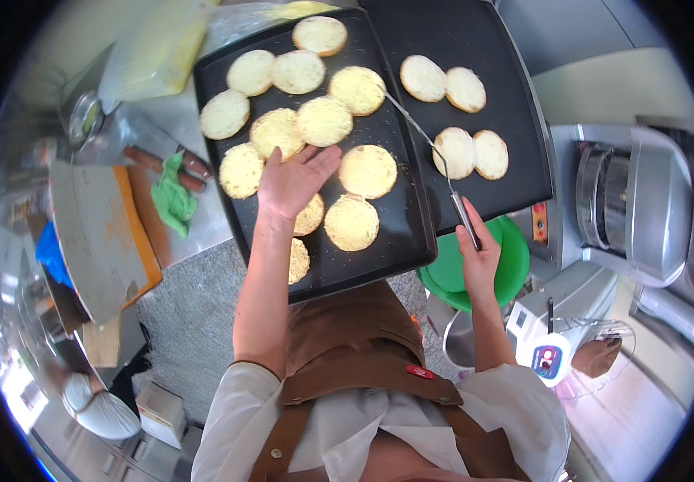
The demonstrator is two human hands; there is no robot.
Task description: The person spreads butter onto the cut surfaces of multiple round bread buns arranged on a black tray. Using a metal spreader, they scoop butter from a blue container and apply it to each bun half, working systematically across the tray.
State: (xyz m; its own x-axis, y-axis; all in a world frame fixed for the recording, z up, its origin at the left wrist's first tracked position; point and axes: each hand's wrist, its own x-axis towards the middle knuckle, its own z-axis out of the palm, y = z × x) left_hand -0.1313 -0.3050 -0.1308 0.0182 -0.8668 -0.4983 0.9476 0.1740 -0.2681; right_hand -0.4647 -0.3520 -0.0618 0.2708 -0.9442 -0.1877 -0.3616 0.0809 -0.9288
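Observation:
A black baking tray (401, 235) lies before me, bearing several round bun halves with a pale yellow spread on their cut faces. Palm up and fingers apart, my left hand (296, 184) is over this tray, at the near edge of a spread-covered bun half (276, 134). I cannot tell whether it touches the bun. My right hand (479, 256) grips the metal handle of a cranked offset spatula (461, 214). Its narrow blade reaches to the right edge of another coated bun half (357, 90). My left forearm partly hides two bun halves.
A second black tray (467, 54) on the right holds paler bun halves (455, 153). Below it is a green round bin or stool (485, 259). Left are a green cloth (173, 196), a cardboard box (94, 235) and a plastic tub (148, 54). A silver mixer (654, 205) stands right.

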